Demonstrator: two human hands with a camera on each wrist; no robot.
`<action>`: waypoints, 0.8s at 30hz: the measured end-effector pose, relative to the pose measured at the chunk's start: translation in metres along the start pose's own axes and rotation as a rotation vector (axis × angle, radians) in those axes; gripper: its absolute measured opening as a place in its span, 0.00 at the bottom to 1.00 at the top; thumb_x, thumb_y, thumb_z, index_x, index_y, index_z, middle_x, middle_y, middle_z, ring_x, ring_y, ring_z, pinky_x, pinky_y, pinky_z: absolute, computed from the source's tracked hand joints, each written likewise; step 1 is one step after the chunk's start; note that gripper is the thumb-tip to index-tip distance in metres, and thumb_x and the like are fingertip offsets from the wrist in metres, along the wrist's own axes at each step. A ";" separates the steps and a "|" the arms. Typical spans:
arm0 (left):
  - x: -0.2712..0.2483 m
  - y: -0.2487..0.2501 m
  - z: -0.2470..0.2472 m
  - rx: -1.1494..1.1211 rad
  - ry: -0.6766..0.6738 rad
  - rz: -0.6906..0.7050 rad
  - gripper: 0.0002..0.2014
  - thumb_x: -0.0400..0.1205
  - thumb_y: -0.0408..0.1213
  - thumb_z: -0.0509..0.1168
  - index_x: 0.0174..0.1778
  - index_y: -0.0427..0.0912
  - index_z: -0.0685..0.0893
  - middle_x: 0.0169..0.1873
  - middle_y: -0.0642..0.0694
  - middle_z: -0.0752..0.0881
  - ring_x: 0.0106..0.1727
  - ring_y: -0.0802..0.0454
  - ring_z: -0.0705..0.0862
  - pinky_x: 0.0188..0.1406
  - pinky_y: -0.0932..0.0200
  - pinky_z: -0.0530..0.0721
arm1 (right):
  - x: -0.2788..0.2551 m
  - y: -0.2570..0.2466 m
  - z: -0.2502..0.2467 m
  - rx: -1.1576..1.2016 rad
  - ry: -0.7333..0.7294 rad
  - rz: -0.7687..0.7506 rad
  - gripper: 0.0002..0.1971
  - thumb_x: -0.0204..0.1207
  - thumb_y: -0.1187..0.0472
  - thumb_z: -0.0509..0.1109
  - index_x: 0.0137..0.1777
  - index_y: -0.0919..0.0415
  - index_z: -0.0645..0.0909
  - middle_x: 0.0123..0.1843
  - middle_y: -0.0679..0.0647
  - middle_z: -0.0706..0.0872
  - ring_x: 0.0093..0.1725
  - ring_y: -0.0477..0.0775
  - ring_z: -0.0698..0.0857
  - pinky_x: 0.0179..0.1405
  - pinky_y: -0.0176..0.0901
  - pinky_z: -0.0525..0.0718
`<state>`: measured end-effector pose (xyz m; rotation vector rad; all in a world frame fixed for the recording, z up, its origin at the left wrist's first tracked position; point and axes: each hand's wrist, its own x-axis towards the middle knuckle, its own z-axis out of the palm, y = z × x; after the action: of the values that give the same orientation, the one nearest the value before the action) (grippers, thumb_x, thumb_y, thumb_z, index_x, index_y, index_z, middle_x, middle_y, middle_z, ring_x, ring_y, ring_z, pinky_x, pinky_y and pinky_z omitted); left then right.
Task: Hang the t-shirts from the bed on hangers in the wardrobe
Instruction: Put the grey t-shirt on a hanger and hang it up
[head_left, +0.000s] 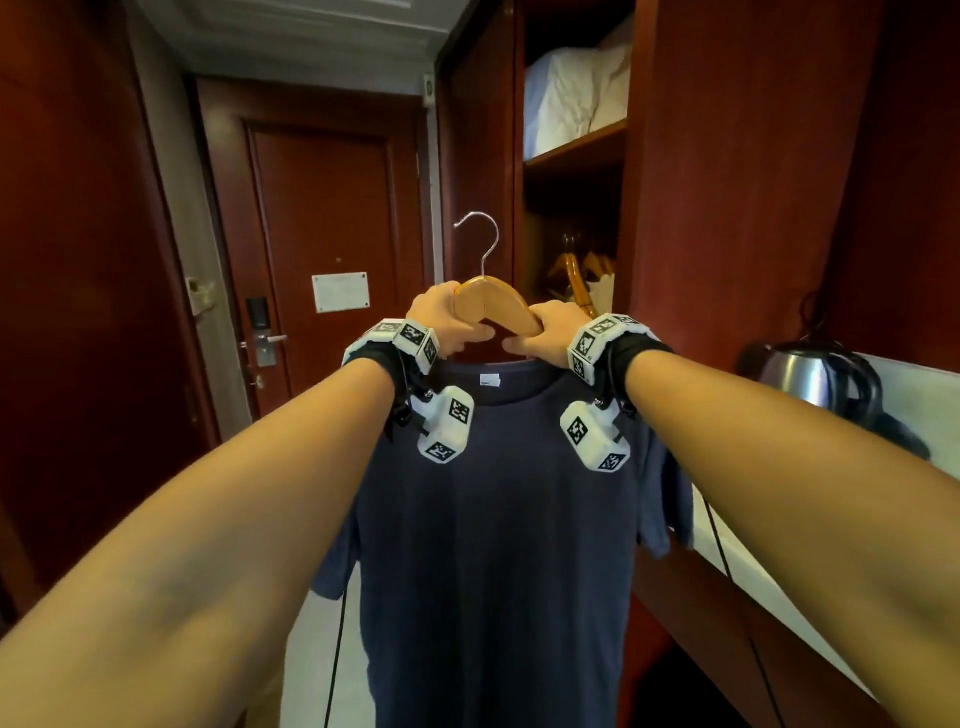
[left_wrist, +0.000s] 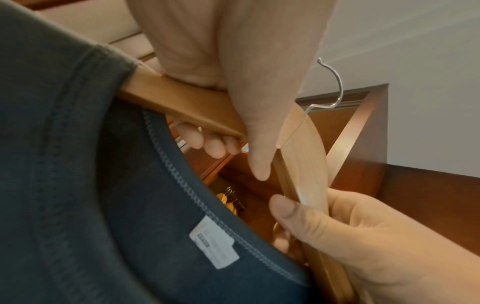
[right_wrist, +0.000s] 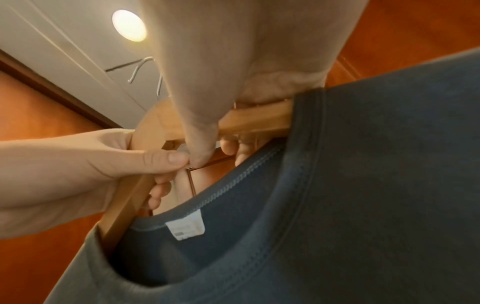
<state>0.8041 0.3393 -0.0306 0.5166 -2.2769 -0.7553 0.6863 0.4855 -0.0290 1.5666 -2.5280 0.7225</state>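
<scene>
Both hands, left hand (head_left: 445, 321) and right hand (head_left: 549, 332), fingers around t-shirt-laden hanger (head_left: 496, 301).

red-brown door (head_left: 332, 218) ahead, white ceiling (head_left: 291, 36), round lamp (right_wrist: 129, 25) lit, kettle (head_left: 802, 371) on counter (head_left: 898, 405).

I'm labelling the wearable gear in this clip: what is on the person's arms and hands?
Bare forearms, no sleeves or gloves. Left hand and right hand each wear a black wrist strap carrying white blocks printed with black-and-white square markers. Thin black cables hang below.
</scene>
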 end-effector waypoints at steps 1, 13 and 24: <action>0.025 -0.013 0.002 -0.010 -0.015 0.006 0.20 0.70 0.41 0.81 0.52 0.43 0.81 0.43 0.44 0.87 0.34 0.50 0.87 0.28 0.59 0.87 | 0.024 0.005 0.004 -0.011 0.018 0.016 0.15 0.76 0.42 0.73 0.50 0.52 0.81 0.46 0.52 0.88 0.47 0.55 0.86 0.49 0.48 0.82; 0.266 -0.112 0.058 0.078 -0.059 0.123 0.21 0.70 0.52 0.78 0.47 0.46 0.76 0.42 0.47 0.84 0.42 0.48 0.84 0.37 0.53 0.81 | 0.231 0.075 0.042 -0.226 0.320 0.219 0.15 0.79 0.40 0.68 0.54 0.49 0.73 0.45 0.48 0.78 0.46 0.52 0.78 0.45 0.46 0.71; 0.451 -0.151 0.169 0.054 -0.096 0.227 0.12 0.77 0.46 0.71 0.50 0.43 0.80 0.44 0.44 0.85 0.45 0.44 0.82 0.39 0.55 0.73 | 0.390 0.177 0.041 -0.216 0.338 0.505 0.09 0.77 0.54 0.70 0.48 0.59 0.75 0.41 0.55 0.81 0.30 0.51 0.76 0.29 0.42 0.75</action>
<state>0.3944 0.0444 -0.0153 0.2445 -2.3998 -0.6179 0.3560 0.2110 -0.0065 0.6718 -2.6353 0.6556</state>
